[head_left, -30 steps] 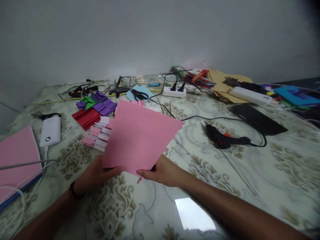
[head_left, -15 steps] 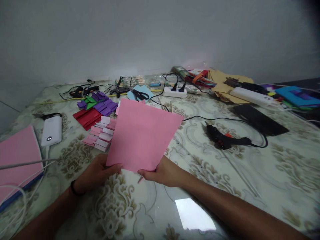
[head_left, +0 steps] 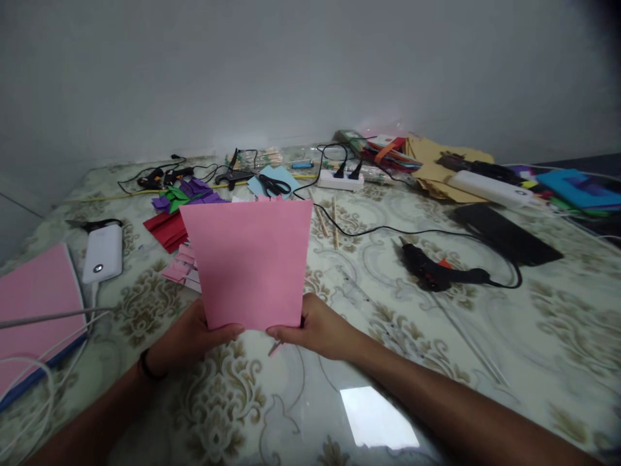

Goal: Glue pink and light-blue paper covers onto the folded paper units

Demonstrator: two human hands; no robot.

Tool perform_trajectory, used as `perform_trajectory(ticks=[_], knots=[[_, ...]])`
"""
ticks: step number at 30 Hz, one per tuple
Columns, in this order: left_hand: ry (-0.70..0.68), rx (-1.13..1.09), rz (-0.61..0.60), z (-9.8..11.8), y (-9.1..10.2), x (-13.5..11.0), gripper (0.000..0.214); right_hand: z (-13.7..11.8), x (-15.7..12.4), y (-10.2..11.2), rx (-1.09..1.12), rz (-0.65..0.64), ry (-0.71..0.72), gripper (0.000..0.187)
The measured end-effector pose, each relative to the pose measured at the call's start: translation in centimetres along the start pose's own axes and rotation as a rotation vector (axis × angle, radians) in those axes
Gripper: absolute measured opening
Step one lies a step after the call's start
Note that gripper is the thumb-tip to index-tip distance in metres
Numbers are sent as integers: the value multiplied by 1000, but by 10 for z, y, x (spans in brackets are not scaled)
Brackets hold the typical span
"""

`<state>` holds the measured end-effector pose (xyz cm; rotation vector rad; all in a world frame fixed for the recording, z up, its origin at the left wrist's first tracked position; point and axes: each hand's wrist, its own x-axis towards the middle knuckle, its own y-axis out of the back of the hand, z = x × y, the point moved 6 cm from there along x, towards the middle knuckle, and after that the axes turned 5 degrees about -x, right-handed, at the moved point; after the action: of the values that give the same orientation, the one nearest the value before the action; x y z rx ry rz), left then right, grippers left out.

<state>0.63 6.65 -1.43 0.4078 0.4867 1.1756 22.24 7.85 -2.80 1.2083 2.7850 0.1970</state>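
Head view: I look out over one patterned tabletop [head_left: 233, 414], two bare hands at work.
Pink sheet [head_left: 250, 262]: one, raised roughly upright between the hands, mid-view.
Left hand [head_left: 194, 333]: gripping the sheet's lower left corner, thumb on the near face; one black band [head_left: 148, 366] on the wrist.
Right hand [head_left: 320, 329]: gripping the lower right corner, thumb also in front; one narrow tip [head_left: 275, 349] pokes out below, and I cannot tell of what.
Folded pink pieces [head_left: 179, 268]: several, partly behind the sheet; I cannot count them.
Sticks [head_left: 335, 223]: I count two, beyond the sheet's upper right corner.
Scissors [head_left: 274, 186]: one black-handled pair, lying on light blue paper [head_left: 286, 175].
Power strip [head_left: 334, 183]: one, white, two black plugs in it.
Glue gun [head_left: 439, 270]: one on my right, near one flat black slab [head_left: 507, 234].
Power bank [head_left: 103, 252]: one, white, on my left.
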Motion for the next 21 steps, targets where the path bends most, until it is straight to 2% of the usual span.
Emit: perform_trajectory(ticks=[4,9,11,15,21], knots=[[30,-17,33,-2,-3,-2,28,2,0,-1,46,37,-25,45],[101,-33,135,8,-9,-8,39,0,-3,3,39,188,-43,47],[125,-5,127,11,-12,-10,42,-1,-4,0,131,189,-54,47],[181,-49,130,8,-16,-15,42,3,-7,-14,253,107,-121,48],[97,-42,1,13,-23,-13,33,8,-9,-20,116,135,-98,42]])
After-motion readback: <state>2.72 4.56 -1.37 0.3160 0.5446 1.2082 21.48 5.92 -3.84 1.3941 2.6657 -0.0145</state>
